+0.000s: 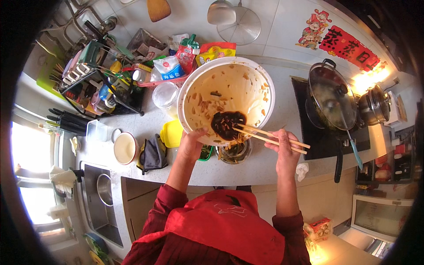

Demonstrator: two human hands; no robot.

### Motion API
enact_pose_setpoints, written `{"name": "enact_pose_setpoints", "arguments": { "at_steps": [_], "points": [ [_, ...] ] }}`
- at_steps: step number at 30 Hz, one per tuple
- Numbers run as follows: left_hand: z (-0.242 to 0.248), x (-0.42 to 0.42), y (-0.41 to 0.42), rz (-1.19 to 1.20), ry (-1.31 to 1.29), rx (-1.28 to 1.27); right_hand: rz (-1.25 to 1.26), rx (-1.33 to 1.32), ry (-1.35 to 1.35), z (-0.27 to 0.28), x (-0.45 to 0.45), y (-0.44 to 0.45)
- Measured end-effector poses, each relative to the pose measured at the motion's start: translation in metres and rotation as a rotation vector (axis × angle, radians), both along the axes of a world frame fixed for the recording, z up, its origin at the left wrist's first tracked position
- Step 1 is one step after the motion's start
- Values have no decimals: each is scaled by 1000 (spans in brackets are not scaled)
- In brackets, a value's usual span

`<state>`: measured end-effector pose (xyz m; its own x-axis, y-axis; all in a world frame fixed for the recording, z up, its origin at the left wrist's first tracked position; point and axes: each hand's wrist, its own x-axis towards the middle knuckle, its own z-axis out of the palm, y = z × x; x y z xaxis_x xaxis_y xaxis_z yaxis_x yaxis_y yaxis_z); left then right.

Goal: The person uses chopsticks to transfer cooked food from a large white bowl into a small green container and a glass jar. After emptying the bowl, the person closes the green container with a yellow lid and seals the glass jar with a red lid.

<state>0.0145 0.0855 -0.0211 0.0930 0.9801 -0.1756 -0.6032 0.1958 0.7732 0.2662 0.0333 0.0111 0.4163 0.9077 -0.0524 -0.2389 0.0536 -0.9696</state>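
My left hand [193, 142] grips the near-left rim of a large white bowl [198, 82], which is tilted towards me. Dark brown sauce [228, 126] with bits of chopped food pools at its low side, and more bits cling to the inner wall. In my right hand [285, 147] is a pair of wooden chopsticks [265, 140], their tips in the sauce at the bowl's near edge. Strips of food hang over that edge, above a round clear container [233, 154] holding dark food. A green-rimmed container [207, 153] with green contents is partly hidden under the bowl.
On the right, a lidded wok [331, 99] and a steel pot [374, 106] stand on the cooktop [301, 132]. To the left are a yellow lid [173, 133], a dark cloth [154, 155], a cream bowl [125, 148] and a sink [101, 198]. Crumpled tissue [301, 171] lies near the counter's front edge.
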Motion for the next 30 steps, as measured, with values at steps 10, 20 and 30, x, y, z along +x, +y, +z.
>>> {"name": "enact_pose_setpoints", "arguments": {
  "at_steps": [10, 20, 30],
  "points": [
    [0, -1, 1, 2, 4, -43, -4, -20, -5, 4, 16, -35],
    [-3, -5, 5, -17, 10, -14, 43, 84, -108, 28, 20, -40],
    [3, -2, 2, -11, 61, -25, -6, 38, -20, -9, 16, -21]
  ]
}}
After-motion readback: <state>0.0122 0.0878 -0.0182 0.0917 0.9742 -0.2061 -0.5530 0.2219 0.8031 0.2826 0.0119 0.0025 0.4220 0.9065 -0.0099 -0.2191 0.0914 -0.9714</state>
